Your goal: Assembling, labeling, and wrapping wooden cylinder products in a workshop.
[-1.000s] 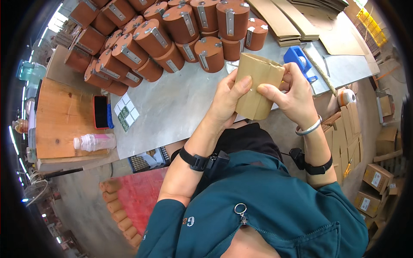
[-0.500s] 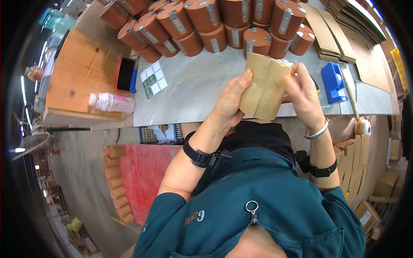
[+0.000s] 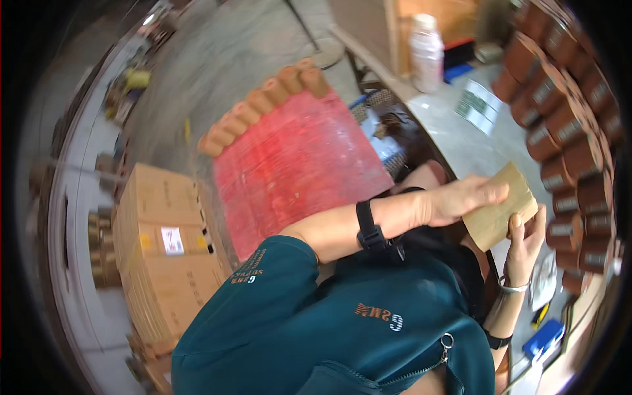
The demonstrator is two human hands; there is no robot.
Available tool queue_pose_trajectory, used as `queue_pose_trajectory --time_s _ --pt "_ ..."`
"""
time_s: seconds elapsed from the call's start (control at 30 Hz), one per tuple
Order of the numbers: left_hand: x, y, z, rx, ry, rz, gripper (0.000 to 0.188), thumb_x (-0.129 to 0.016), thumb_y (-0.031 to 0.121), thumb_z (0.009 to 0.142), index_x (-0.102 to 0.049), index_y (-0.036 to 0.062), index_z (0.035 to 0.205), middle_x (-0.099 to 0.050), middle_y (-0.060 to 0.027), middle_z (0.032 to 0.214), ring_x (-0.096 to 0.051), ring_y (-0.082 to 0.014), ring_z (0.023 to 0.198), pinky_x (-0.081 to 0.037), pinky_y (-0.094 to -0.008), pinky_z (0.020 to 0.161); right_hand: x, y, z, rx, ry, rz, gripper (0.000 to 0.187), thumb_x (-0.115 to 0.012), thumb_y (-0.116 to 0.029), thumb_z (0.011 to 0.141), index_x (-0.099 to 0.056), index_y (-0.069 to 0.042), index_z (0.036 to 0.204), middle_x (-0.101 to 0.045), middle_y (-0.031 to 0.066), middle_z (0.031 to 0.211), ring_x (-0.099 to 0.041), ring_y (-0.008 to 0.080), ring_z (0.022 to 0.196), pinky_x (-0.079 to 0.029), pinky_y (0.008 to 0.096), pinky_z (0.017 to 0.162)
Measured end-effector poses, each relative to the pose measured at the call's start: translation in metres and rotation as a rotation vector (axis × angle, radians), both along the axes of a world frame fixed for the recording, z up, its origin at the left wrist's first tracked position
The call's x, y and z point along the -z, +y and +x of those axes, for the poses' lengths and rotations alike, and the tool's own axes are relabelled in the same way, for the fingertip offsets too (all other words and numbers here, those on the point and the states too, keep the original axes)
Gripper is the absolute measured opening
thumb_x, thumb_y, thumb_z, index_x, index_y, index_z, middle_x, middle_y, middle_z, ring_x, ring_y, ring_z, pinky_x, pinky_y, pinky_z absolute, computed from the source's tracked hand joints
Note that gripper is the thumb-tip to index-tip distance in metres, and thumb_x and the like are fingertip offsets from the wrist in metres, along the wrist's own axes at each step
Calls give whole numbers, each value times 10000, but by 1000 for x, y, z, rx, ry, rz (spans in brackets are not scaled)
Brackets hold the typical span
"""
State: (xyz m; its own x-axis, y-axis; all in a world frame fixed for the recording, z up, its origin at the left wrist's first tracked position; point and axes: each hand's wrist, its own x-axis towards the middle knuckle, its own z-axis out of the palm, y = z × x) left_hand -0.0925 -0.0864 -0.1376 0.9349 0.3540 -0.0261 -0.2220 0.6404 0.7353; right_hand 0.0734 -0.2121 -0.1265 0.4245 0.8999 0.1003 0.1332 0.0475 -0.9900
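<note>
Between my two hands is a bundle wrapped in brown paper (image 3: pixel 495 214), held in front of my body by the table's near edge. My left hand (image 3: pixel 464 197) grips its left side, with the thumb lying across the paper. On the opposite side, my right hand (image 3: pixel 525 240) holds the end, its thumb pressed on the paper. What lies inside the wrap is hidden. To my left, several similar brown wrapped rolls (image 3: pixel 247 113) stand in a row along the far edge of a low red board (image 3: pixel 303 174).
Stacked reddish-brown cylinders with metal strips (image 3: pixel 553 135) fill the table's right side. A plastic bottle (image 3: pixel 426 59), a printed sheet (image 3: pixel 479 106) and a blue tape dispenser (image 3: pixel 544 339) sit on tabletops. A basket (image 3: pixel 382 125) stands below; large cardboard boxes (image 3: pixel 174 276) stand left.
My view has swung left, bringing the red board and cardboard boxes into sight. The wrapped bundle stays in both hands, now tilted, and my right thumb has come onto its face.
</note>
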Motion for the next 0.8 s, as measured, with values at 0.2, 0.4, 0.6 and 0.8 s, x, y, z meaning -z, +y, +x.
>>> queue_pose_trajectory --time_s 0.2,0.4,0.6,0.8 --pt "10 5 -86 -284 -41 93 654 -628 433 1003 -439 7 1461 -605 -80 1310 -594 -153 1195 -497 -338 1017 -5 59 -61 -333 45 32 446 -791 -288 901 -458 -63 1095 -559 10 958 -523 84 907 -440 250 807" --pt "40 4 -155 -372 -66 -329 687 -577 488 1005 -410 29 1487 -592 -146 1382 -640 -264 1204 -515 -440 1043 5 101 -104 -581 -74 -183 195 -620 -176 1016 -481 -43 987 -561 10 855 -546 67 736 -506 248 675" --pt "118 70 -243 -779 -72 -820 695 -498 547 979 -431 63 1472 -560 -203 1371 -587 -389 1212 -485 -605 1018 41 125 -101 -232 -364 -94 112 -683 -92 945 -658 -18 1025 -678 26 864 -610 85 733 -498 266 672" --pt "212 161 -328 -1127 210 -858 554 -518 558 978 -571 138 1335 -596 -146 1334 -587 -331 1202 -516 -568 999 83 125 -43 -117 -541 -80 100 -635 -96 984 -663 -29 1053 -682 44 898 -626 103 772 -517 276 754"
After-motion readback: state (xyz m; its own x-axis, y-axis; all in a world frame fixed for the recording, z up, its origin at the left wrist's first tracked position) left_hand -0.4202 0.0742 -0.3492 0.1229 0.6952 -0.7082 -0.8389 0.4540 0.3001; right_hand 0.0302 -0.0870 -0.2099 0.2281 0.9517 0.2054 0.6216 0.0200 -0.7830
